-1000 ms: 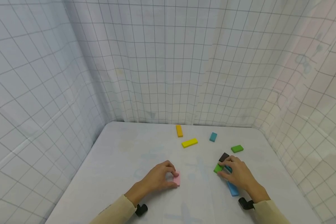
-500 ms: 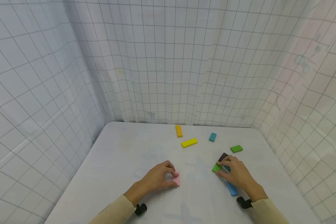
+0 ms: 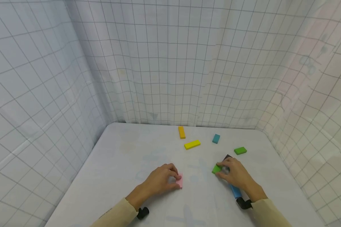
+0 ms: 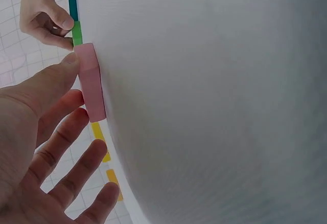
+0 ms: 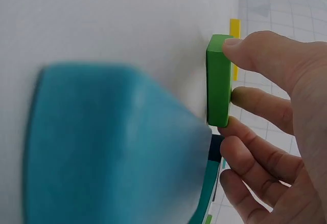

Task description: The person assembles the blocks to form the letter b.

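Observation:
My left hand (image 3: pixel 160 179) holds a flat pink block (image 3: pixel 179 182) on the white table, thumb on its near end and fingers at its far end. In the left wrist view, the thumb and index finger meet the pink block (image 4: pixel 92 88) while the other fingers spread loosely. At the right, my right hand (image 3: pixel 238 173) pinches a bright green block (image 3: pixel 216 169) by its ends, low over or on the table; which, I cannot tell. Beneath that hand lies a blue block (image 3: pixel 235 191). A black block (image 3: pixel 228 156) shows just beyond its fingers, and a dark teal block (image 5: pixel 205 191) is partly hidden.
Farther back lie an orange block (image 3: pixel 182 132), a yellow block (image 3: pixel 192 144), a small teal block (image 3: pixel 216 138) and another green block (image 3: pixel 240 150). Gridded white curtains (image 3: pixel 170 72) enclose the table (image 3: pixel 130 148) at the back and sides.
My right hand has slid a little left with the green block, widening the distance from the blue and black blocks. The left hand and pink block stay in place.

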### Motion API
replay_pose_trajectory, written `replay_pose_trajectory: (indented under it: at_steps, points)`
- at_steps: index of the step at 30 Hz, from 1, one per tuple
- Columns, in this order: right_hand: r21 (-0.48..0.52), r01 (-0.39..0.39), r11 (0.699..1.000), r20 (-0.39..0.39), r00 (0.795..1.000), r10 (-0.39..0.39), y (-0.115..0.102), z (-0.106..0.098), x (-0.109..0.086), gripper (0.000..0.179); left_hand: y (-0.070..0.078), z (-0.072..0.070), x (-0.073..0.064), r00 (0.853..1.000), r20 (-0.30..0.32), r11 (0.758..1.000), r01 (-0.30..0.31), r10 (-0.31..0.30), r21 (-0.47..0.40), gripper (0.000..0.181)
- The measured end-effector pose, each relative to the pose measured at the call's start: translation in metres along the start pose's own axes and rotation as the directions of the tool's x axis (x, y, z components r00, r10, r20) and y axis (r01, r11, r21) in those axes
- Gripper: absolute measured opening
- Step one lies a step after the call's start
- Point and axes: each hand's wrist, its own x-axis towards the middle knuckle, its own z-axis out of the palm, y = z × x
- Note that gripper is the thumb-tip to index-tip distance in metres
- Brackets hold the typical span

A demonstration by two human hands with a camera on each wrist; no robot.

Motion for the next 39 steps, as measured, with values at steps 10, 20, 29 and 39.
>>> replay_pose_trajectory:
  at_steps: [10, 20, 29, 39]
  points:
    - [0.089, 0.081, 0.993, -0.066, 0.995, -0.076, -0.006, 0.011, 0.010, 0.036, 0.000, 0.001, -0.001, 0.999, -0.018, 1.000, 0.026, -0.026, 0.000, 0.021]
    - [0.129, 0.162, 0.978, -0.094, 0.984, -0.151, -0.026, 0.019, 0.028, 0.031, 0.002, 0.000, -0.002, 0.999, -0.044, 0.999, 0.031, -0.031, -0.016, 0.019]
    - [0.193, 0.085, 0.978, 0.027, 0.995, -0.091, -0.049, 0.024, 0.048, 0.031, 0.005, -0.001, -0.001, 0.998, -0.038, 0.999, 0.040, -0.040, 0.004, 0.019]
    - [0.217, 0.129, 0.968, 0.061, 0.988, -0.145, -0.068, 0.036, 0.067, 0.030, 0.005, -0.002, 0.000, 0.999, -0.031, 0.999, 0.028, -0.027, 0.025, 0.019]
